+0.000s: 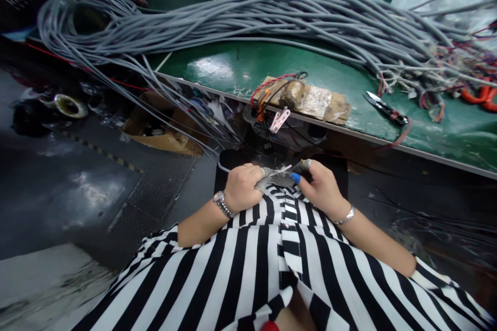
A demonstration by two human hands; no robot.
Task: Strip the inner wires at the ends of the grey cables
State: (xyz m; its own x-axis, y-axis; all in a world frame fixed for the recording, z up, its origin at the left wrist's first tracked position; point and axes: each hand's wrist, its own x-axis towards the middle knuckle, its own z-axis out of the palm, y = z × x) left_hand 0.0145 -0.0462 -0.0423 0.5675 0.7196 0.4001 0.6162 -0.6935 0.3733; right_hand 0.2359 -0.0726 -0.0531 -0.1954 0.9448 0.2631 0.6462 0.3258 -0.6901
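Observation:
My left hand (244, 185) is closed around the end of a grey cable (222, 167) above my lap. White stripped wire ends (285, 169) stick out from its fingers toward the right. Facing it, my right hand (324, 189) pinches thin strands at that same cable end between thumb and forefinger; the strands are too fine to see clearly. Blue wrapping (295, 177) covers the right thumb tip, and greyish tape is wound on fingers of both hands.
A long bundle of grey cables (233, 18) lies across the green table (217, 64). On its near edge are a taped cardboard piece (322, 102) with a pink clip (280, 121) and a cutting tool (386, 108). Orange-handled scissors (481, 95) lie right. A cardboard box (166, 139) stands below.

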